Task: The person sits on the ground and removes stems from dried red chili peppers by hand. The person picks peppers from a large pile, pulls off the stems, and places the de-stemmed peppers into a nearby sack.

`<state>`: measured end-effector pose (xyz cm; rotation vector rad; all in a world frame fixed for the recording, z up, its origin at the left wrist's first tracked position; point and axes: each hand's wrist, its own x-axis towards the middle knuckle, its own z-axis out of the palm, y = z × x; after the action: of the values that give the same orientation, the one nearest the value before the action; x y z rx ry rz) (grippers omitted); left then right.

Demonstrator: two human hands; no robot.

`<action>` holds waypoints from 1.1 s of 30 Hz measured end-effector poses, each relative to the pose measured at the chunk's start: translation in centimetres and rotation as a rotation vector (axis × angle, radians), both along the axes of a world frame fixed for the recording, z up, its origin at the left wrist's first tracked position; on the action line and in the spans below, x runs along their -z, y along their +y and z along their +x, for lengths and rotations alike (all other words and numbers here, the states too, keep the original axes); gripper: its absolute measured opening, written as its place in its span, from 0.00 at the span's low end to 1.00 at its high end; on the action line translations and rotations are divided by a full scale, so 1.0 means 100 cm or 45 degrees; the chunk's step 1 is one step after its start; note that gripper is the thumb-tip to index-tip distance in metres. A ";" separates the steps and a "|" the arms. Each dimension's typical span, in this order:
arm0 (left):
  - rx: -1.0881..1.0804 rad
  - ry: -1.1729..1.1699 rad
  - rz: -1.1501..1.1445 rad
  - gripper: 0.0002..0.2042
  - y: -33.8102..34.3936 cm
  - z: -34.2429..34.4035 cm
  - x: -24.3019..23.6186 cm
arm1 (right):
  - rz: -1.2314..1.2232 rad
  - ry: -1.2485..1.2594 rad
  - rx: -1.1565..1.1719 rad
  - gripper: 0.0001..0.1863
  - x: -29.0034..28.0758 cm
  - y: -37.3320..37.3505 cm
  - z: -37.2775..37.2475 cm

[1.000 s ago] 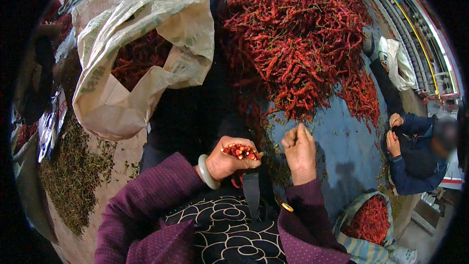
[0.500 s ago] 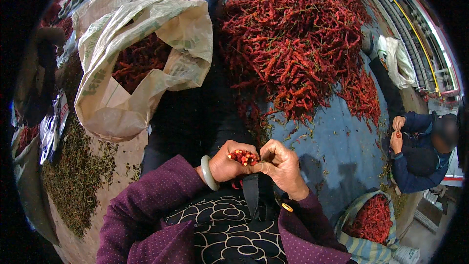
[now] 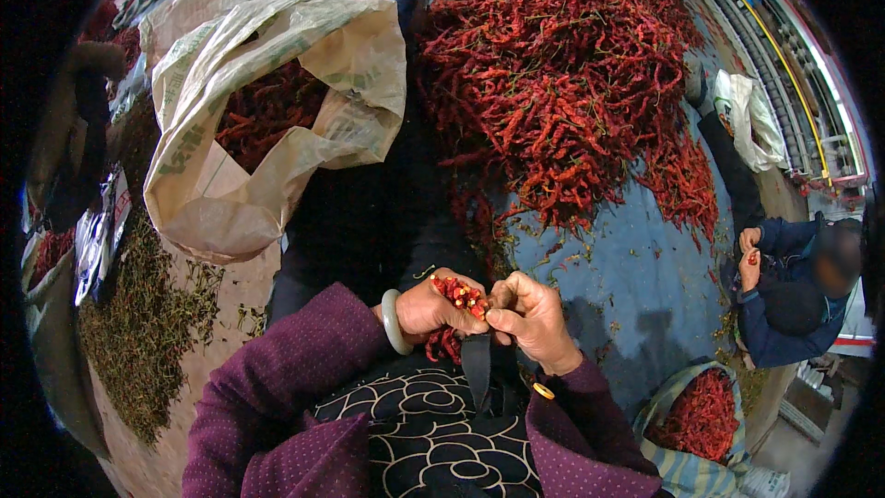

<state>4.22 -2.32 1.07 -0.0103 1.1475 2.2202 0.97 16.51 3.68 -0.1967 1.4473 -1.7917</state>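
My left hand, with a pale bangle at its wrist, is closed around a bunch of red dried chili peppers. Their pale cut ends face up, and more red pods hang out below the fist. My right hand pinches thumb against fingers at the right edge of the bunch; what lies in that pinch is hidden. A small green stem shows just beyond the left knuckles. Beneath both hands hangs a dark strap over my patterned apron.
Ahead, a big chili heap covers a blue sheet. An open woven sack of chilies stands front left, beside a pile of stems. At right sit a striped sack of chilies and another person handling something red.
The bunch in my left hand has tilted, showing more pods above and below the fist. A green stem has appeared beyond that hand. My right hand has shifted slightly at the bunch's edge.
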 end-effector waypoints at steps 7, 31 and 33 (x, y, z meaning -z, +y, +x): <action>-0.047 0.347 -0.259 0.06 -0.002 -0.005 0.001 | 0.445 1.273 -0.320 0.23 0.011 0.003 -0.016; -0.329 -0.375 0.231 0.08 -0.031 0.012 0.017 | -0.118 0.526 0.443 0.10 -0.062 -0.103 -0.088; -0.369 -0.320 0.145 0.10 -0.033 0.013 0.013 | -0.056 0.992 0.404 0.14 -0.068 -0.155 -0.108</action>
<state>5.52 -5.58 -0.18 -0.4210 0.9274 2.4479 -9.79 0.98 10.51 -0.7958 2.0589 -2.1203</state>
